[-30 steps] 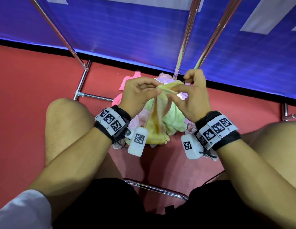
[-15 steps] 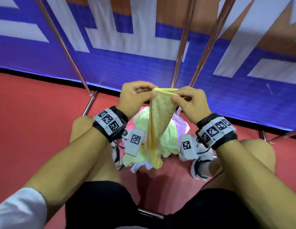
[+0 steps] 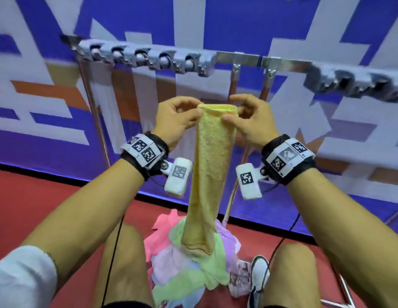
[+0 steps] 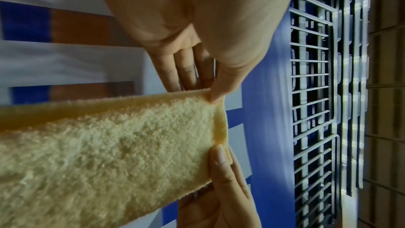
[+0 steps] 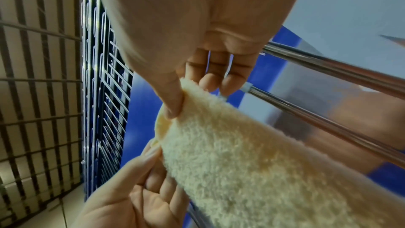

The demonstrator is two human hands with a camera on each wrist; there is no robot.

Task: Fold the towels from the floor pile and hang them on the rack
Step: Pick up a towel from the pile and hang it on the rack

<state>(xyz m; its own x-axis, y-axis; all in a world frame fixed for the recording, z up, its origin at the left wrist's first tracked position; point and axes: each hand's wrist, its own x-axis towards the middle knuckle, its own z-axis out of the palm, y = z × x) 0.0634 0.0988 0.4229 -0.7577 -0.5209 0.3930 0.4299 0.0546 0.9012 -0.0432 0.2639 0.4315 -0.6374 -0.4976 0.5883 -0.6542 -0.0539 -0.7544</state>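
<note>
A yellow towel (image 3: 212, 165), folded into a narrow strip, hangs from both hands in front of the metal rack (image 3: 238, 60). My left hand (image 3: 182, 114) pinches its top left corner. My right hand (image 3: 244, 117) pinches the top right corner. The strip's lower end reaches down to the floor pile (image 3: 193, 263) of pink, green and lilac towels between my knees. In the left wrist view the yellow towel (image 4: 105, 148) is pinched at its edge by a thumb (image 4: 217, 91). The right wrist view shows the towel (image 5: 252, 166) held beside two chrome rack bars (image 5: 328, 68).
The rack's top rail carries grey clip blocks (image 3: 146, 57) on the left and more grey clip blocks (image 3: 358, 82) on the right, with chrome legs (image 3: 93, 112) slanting down. A blue, white and orange banner (image 3: 37, 96) stands behind. A shoe (image 3: 259, 278) rests on the red floor (image 3: 37, 196).
Both hands have risen from just above the pile to chest height with the yellow towel, which now hangs long and stretched. The view has tilted up, bringing the rack's top rail into sight.
</note>
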